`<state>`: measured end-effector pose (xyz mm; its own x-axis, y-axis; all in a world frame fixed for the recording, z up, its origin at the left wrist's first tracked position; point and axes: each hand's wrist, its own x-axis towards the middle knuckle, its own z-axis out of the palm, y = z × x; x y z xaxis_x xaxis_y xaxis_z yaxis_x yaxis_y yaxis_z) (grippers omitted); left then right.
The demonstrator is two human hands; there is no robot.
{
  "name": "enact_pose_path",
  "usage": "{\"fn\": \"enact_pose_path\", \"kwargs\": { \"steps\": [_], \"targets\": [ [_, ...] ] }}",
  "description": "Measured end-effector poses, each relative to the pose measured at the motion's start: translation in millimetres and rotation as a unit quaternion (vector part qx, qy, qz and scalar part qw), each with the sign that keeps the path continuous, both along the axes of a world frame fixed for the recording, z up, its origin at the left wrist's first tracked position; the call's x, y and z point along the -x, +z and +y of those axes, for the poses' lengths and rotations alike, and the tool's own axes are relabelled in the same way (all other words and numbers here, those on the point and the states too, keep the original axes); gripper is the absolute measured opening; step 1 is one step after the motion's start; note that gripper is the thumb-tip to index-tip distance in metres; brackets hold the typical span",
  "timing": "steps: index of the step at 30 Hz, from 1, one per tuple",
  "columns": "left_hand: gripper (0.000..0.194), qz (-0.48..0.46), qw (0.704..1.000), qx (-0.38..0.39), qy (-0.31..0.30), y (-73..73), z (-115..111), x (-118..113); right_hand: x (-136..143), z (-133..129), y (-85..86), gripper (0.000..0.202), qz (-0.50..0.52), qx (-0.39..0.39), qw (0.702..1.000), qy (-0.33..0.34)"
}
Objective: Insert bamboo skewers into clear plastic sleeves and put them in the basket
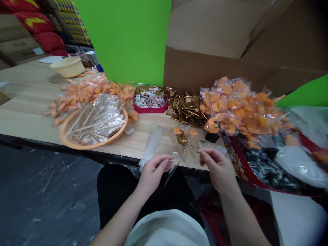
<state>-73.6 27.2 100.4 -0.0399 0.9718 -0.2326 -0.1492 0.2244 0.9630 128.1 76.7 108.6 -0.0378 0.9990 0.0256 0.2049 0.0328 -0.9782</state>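
Observation:
In the head view my left hand is closed in a pinch on a small clear plastic bag at the table's front edge. A thin dark strip slants below the bag; what it belongs to is unclear. My right hand is closed, thumb against fingertips, to the right; whatever it pinches is too small to make out. Between and beyond the hands lie thin wooden sticks, a gold packet and small orange pieces. A stack of clear plastic bags lies beyond my left hand.
An orange basket holds bagged sticks. Behind are a red tin of small printed packets, a pile of gold packets, and bagged orange pieces at right. A cardboard box stands at the back. A cream bowl sits far left.

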Motion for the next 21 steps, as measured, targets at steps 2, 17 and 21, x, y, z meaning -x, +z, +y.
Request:
{"fn": "enact_pose_path", "kwargs": {
  "steps": [2, 17, 21],
  "targets": [
    [0.027, -0.041, 0.999, 0.021, 0.009, -0.1, 1, 5, -23, -3, -4.4, 0.019, 0.062, 0.092, 0.993, 0.027],
    [0.078, 0.057, 0.917, -0.178, -0.352, -34.4, 30, -58, -24, -23, 20.2, 0.019, 0.227, 0.235, 0.935, 0.138],
    [0.037, 0.037, 0.951, -0.113, -0.285, -39.1, 21, -65, -33, -19, 31.3, 0.021, 0.245, 0.169, 0.949, 0.106]
  ]
}}
